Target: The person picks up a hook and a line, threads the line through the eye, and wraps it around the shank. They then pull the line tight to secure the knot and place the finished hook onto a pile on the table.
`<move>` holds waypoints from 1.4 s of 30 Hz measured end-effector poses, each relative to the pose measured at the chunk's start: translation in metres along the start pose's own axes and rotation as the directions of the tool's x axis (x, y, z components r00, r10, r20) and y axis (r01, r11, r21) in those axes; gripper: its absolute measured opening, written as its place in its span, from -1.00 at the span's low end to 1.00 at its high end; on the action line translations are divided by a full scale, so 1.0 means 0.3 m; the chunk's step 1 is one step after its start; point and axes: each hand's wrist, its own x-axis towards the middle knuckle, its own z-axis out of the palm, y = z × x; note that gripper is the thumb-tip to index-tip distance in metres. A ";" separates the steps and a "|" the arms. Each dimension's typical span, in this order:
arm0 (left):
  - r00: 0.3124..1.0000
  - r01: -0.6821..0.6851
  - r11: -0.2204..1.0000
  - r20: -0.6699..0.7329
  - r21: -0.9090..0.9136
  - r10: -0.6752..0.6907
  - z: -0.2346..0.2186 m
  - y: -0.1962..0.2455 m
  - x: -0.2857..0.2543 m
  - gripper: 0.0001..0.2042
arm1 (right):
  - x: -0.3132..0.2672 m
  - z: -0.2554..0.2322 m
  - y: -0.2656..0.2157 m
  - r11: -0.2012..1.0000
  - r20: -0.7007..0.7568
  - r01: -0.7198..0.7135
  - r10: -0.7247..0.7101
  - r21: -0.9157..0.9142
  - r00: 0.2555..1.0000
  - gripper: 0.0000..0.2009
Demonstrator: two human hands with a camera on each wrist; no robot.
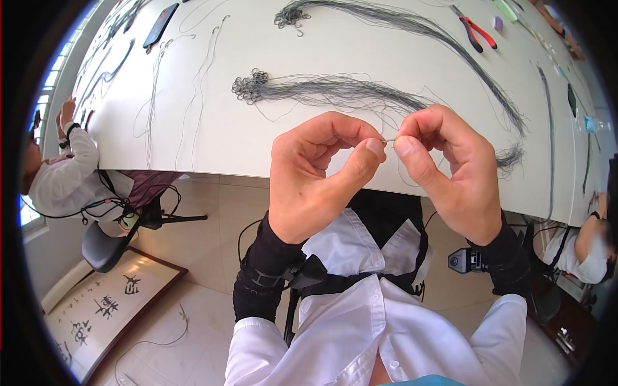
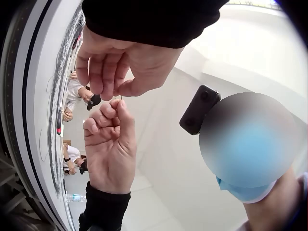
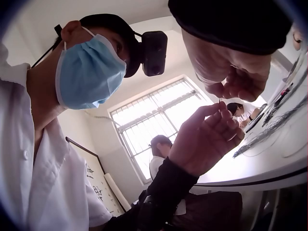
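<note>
Over the table's near edge, my left hand (image 1: 325, 170) and right hand (image 1: 450, 164) meet fingertip to fingertip. Between them is a small thin grey metal piece (image 1: 389, 141), pinched by thumb and forefinger of each hand; the fingertips hide most of it, and I cannot tell its exact kind. A fine line loops near the right fingers. In the left wrist view the right hand (image 2: 111, 161) faces the left hand (image 2: 132, 67). Just beyond the hands lies a bundle of fine grey lines (image 1: 322, 87) with a cluster of hooks (image 1: 250, 87) at its left end.
A second hooked bundle (image 1: 386, 22) curves across the back of the white table (image 1: 212, 138). Red-handled pliers (image 1: 477, 33) lie at the back right, a phone (image 1: 161, 26) at the back left. Loose hooked lines (image 1: 205, 71) lie on the left. Other people sit at both sides.
</note>
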 end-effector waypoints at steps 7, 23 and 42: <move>0.998 0.060 0.989 0.022 -0.131 -0.058 -0.008 0.004 0.003 -0.93 | 0.005 0.003 0.004 0.954 0.018 0.213 -0.214 -0.210 0.977 -0.93; 0.986 -0.161 0.985 -0.033 0.061 0.163 0.000 -0.018 0.003 -0.89 | 0.004 0.017 0.010 0.960 -0.004 0.202 -0.207 -0.195 0.978 -0.92; 0.854 -0.482 0.735 0.068 0.477 0.515 0.011 -0.044 0.016 -0.78 | 0.001 -0.010 -0.029 0.868 0.127 -0.382 0.360 0.316 0.924 -0.82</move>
